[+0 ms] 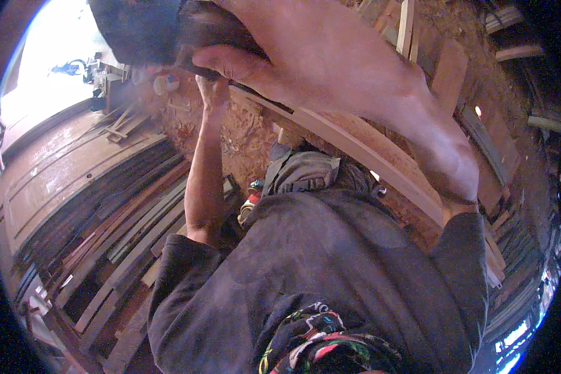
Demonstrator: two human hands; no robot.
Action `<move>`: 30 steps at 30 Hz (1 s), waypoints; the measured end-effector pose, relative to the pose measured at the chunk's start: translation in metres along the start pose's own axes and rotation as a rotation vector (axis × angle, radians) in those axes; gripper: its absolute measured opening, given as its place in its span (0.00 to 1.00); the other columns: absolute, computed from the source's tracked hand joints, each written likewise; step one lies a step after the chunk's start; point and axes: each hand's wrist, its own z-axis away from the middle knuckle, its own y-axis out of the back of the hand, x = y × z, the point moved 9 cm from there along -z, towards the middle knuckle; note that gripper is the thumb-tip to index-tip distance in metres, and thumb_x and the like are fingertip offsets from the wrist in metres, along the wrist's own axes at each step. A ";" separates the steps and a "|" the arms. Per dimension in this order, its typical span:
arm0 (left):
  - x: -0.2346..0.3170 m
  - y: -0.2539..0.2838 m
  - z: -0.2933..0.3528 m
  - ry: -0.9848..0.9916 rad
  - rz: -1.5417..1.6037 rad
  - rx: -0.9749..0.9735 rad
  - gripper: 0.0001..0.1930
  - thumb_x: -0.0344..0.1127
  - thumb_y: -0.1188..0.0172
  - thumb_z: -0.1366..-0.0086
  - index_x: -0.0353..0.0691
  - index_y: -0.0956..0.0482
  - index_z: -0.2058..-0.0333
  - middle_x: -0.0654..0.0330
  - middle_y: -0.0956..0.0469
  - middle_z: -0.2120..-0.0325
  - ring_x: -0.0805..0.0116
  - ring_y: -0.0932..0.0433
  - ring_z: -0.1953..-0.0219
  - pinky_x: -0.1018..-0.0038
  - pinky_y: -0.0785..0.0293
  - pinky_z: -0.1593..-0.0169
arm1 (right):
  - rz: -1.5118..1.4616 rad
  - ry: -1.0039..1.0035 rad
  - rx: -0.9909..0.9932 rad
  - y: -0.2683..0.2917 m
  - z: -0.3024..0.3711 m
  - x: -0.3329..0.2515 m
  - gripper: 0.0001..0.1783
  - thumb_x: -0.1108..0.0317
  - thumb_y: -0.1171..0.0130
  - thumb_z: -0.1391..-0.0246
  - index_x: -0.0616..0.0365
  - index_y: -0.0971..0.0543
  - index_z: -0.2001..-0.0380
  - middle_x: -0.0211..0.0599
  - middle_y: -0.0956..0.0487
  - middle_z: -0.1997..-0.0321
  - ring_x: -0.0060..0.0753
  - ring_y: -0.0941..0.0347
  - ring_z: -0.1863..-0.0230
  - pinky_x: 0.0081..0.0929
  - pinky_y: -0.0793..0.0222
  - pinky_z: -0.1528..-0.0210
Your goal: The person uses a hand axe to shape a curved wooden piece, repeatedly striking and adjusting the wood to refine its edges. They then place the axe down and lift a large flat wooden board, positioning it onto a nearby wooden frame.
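My right hand (293, 53) is large at the top of the view, close to the camera. Its thumb and fingers are bent round a dark, bulky object (143, 31), whose kind I cannot make out. Lower and to the left, my left hand (212, 89) is closed at the underside of the same dark object. That object hides its fingertips and whatever they grip. Beneath my right forearm a long pale wooden beam (368, 146) slants down to the right, its upper end close to my left hand.
Dark and pale wooden slats (124, 249) lie stacked at the left, beside a wide brown panel (62, 174). A whitish bucket (166, 84) stands on the reddish, shaving-strewn ground (237, 137). More boards (449, 75) lie at the upper right.
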 end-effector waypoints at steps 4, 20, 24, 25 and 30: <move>-0.015 -0.008 0.012 0.006 -0.024 -0.023 0.05 0.28 0.38 0.38 0.40 0.27 0.67 0.62 0.25 0.74 0.72 0.27 0.73 0.70 0.26 0.67 | 0.069 -0.064 -0.009 -0.006 -0.004 -0.013 0.18 0.60 0.53 0.29 0.69 0.32 0.57 0.39 0.25 0.82 0.33 0.26 0.85 0.33 0.27 0.84; -0.025 0.008 0.040 0.015 -0.043 0.012 0.05 0.27 0.40 0.38 0.41 0.28 0.69 0.62 0.26 0.76 0.72 0.28 0.75 0.70 0.27 0.69 | 0.558 0.064 0.250 -0.056 -0.024 0.009 0.24 0.47 0.44 0.38 0.57 0.28 0.53 0.51 0.20 0.77 0.61 0.20 0.72 0.54 0.25 0.72; -0.019 0.000 0.041 0.002 -0.021 0.001 0.05 0.26 0.40 0.38 0.41 0.28 0.69 0.62 0.26 0.76 0.72 0.28 0.76 0.70 0.27 0.69 | 0.345 0.094 0.380 -0.037 -0.019 -0.023 0.21 0.53 0.42 0.40 0.59 0.29 0.55 0.52 0.19 0.74 0.59 0.18 0.68 0.55 0.22 0.68; -0.021 -0.004 0.041 0.003 -0.020 -0.005 0.05 0.26 0.40 0.38 0.41 0.28 0.69 0.62 0.26 0.77 0.72 0.28 0.76 0.70 0.27 0.69 | 0.344 0.045 0.361 -0.047 -0.018 -0.006 0.22 0.50 0.43 0.39 0.58 0.28 0.54 0.52 0.19 0.76 0.60 0.19 0.69 0.55 0.23 0.69; -0.026 -0.007 0.022 0.017 -0.016 -0.013 0.05 0.26 0.41 0.38 0.41 0.28 0.70 0.62 0.26 0.77 0.73 0.28 0.77 0.71 0.27 0.70 | 0.575 -0.115 0.144 -0.077 -0.012 0.073 0.25 0.46 0.43 0.39 0.57 0.30 0.56 0.53 0.21 0.78 0.61 0.21 0.73 0.55 0.25 0.73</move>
